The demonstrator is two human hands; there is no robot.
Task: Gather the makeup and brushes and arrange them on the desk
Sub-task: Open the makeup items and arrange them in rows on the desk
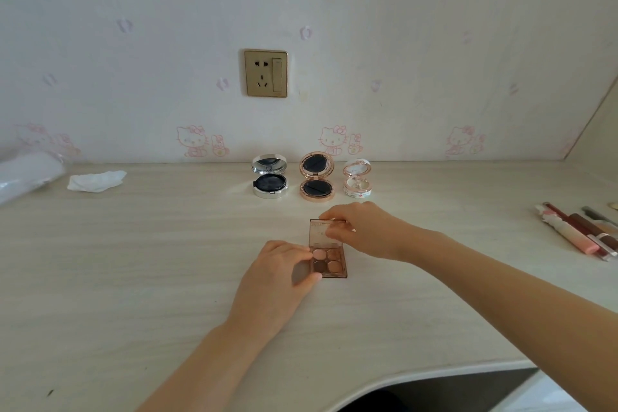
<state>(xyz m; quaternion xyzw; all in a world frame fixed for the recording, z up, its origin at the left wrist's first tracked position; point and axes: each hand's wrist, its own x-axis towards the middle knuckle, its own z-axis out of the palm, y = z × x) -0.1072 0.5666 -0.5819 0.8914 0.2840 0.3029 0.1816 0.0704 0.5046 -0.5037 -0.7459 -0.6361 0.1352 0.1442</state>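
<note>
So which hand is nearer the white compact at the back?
Right. The right hand holds the palette lid just in front of the white compact; the left hand steadies the palette's base, further back toward the person.

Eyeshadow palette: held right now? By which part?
Yes. Left hand grips the eyeshadow palette base at its left edge; right hand fingers pinch the open lid's top edge.

Left half of the desk (133, 278) is wide open; back edge is blocked by three open compacts (316, 177) (tissue (96, 181) back-left), lip gloss tubes (575, 231) crowd the right edge.
</note>
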